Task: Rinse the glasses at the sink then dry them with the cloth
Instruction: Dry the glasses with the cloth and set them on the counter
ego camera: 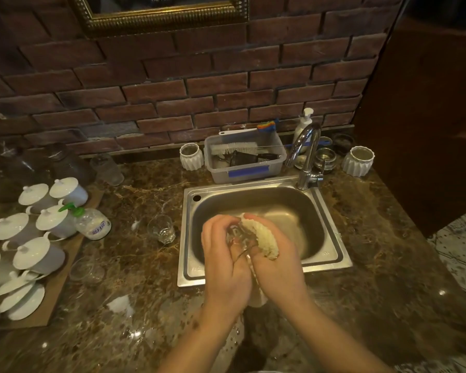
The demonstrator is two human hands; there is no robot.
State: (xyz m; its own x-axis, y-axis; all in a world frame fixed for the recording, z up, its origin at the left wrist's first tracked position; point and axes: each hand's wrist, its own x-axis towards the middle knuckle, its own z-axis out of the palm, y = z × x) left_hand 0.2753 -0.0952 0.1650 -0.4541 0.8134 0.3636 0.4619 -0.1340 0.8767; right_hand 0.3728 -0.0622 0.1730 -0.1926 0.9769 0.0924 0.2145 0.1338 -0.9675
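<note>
Over the sink (pixel 331 254) front rim, both hands rubbing cloth (pixel 264 238) on glass (pixel 237 238)

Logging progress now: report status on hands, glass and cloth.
Left hand grips glass over sink. Right hand holds cloth against it. Second glass waits on counter. Nothing in the way.

Left of my left hand (pixel 223 254) a glass (pixel 162 228) stands on the counter; beyond my right hand (pixel 277 257) the sink (pixel 331 238) lies open up to the tap (pixel 306 154).
</note>
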